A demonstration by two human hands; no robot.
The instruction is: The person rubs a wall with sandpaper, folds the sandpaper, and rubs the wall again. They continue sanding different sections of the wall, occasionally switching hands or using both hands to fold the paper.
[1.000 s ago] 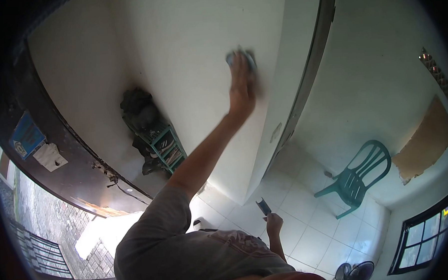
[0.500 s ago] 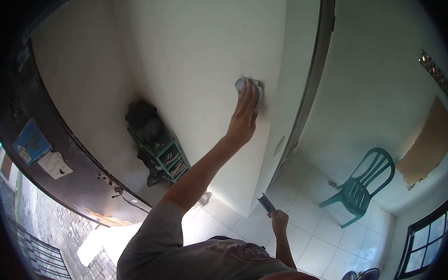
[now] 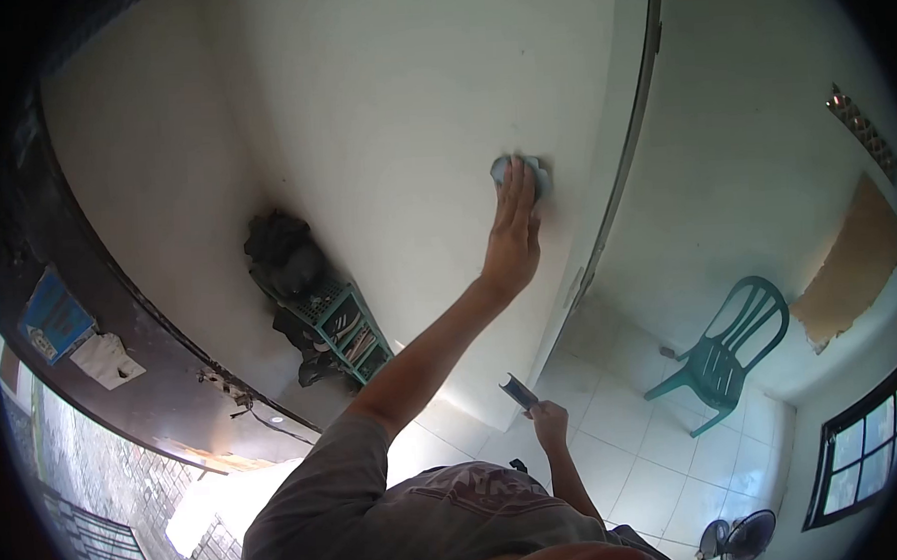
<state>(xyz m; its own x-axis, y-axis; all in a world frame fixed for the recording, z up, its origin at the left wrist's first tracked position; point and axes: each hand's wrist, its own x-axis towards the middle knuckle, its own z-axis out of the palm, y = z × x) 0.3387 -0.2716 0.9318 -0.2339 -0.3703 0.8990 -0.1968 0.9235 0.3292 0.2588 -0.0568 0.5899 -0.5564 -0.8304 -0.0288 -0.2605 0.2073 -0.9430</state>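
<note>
My left hand point(image 3: 515, 227) reaches up and lies against the pale wall point(image 3: 392, 132), its fingers together over a crumpled grey-blue sheet point(image 3: 538, 179). The sheet's edges stick out around the fingertips, and its middle is hidden under them. Lower down, my right hand point(image 3: 549, 423) grips one end of a dark, curved, channel-like piece point(image 3: 516, 390), held clear of the wall above the tiled floor. A faint dark smudge shows on the wall just below the sheet.
A green rack point(image 3: 349, 334) with shoes and a black bag point(image 3: 285, 255) stands at the wall's foot. To the right are a green plastic chair point(image 3: 715, 370), a fan point(image 3: 748, 538) and a barred window point(image 3: 861, 452). A dark door point(image 3: 162, 363) curves along the left.
The view has shifted, so the wall and rack sit differently in the frame. My left hand stays on the wall with the sheet. My right hand and the dark piece appear slightly higher.
</note>
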